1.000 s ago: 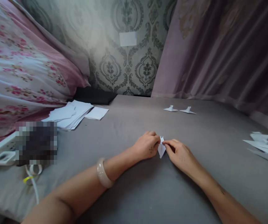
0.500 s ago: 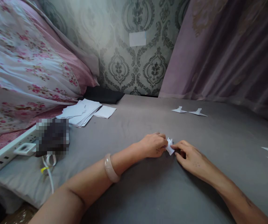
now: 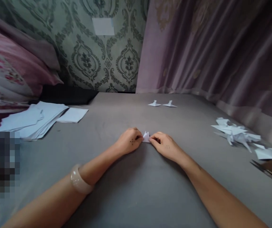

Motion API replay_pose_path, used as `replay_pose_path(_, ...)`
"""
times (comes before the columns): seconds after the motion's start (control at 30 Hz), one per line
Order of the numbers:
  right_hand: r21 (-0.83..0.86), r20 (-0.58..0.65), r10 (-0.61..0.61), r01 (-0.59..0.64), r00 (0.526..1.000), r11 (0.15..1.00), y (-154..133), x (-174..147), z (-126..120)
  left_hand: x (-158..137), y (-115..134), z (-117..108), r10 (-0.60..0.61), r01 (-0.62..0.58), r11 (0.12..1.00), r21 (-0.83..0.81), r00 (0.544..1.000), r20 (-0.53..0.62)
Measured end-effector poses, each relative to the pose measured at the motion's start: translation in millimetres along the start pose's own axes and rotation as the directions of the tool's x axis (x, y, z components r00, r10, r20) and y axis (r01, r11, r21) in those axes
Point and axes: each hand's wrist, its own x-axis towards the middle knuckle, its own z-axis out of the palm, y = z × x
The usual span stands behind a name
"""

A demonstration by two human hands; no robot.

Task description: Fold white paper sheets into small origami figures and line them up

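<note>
A small folded white paper figure (image 3: 146,137) with pointed tips at its top is held low over the grey surface, between my two hands. My left hand (image 3: 130,140), with a pale bangle on its wrist, pinches the figure's left edge. On the opposite side, my right hand (image 3: 165,145) grips the right edge between thumb and forefinger. Farther back, two finished-looking folded paper figures (image 3: 154,103) stand side by side, each with a flat wide base and a short upright part.
A stack of white paper sheets (image 3: 35,118) and a smaller paper pad (image 3: 73,115) lie at left, before a black flat item (image 3: 67,95). Several folded paper pieces (image 3: 235,131) are heaped at right, near scissors-like dark blades (image 3: 264,171). Pink curtains (image 3: 185,63) hang behind.
My view has swung to the right, bringing the paper heap at right into sight. The figure has turned from tilted to upright, with a hand at each side.
</note>
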Motion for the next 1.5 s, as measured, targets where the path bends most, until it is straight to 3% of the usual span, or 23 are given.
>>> replay_pose_path(0.17, -0.017, -0.046, 0.057, -0.058, 0.997, 0.998, 1.7, 1.5, 5.1, 0.6, 5.3, 1.6, -0.098, 0.091, 0.99, -0.108, 0.994, -0.056)
replay_pose_path(0.43, 0.001, -0.052, 0.047, -0.047, 0.998, 0.999, 2.3, -0.5, 5.8, 3.2, 4.2, 2.0, -0.239, 0.237, 0.962, -0.136, 0.971, 0.006)
replay_pose_path(0.67, 0.091, 0.002, 0.044, -0.044, 0.999, 0.995, 3.3, -0.5, 1.6, 3.1, 0.3, -1.8, -0.112, 0.117, 0.99, -0.079, 0.991, 0.068)
replay_pose_path(0.83, 0.119, 0.061, 0.045, -0.052, 0.997, 0.992, 2.3, -0.5, -2.5, 3.8, 6.7, -4.8, -0.087, 0.091, 0.995, -0.045, 0.993, 0.083)
replay_pose_path(1.0, 0.062, 0.027, 0.093, -0.094, 0.995, 0.994, -1.3, 0.4, -2.5, 3.7, 8.8, -3.6, -0.051, 0.051, 0.999, 0.009, 0.997, 0.058)
replay_pose_path(1.17, -0.007, 0.013, 0.138, -0.138, 0.99, 0.99, -4.8, 1.0, -2.4, 4.2, 7.1, -1.4, -0.057, 0.048, 0.991, 0.123, 0.996, 0.072)
replay_pose_path(1.5, 0.06, 0.027, 0.171, -0.172, 0.985, 0.983, -0.2, 4.3, -0.1, 4.5, 6.1, 0.1, -0.096, 0.08, 0.98, 0.182, 0.992, 0.084)
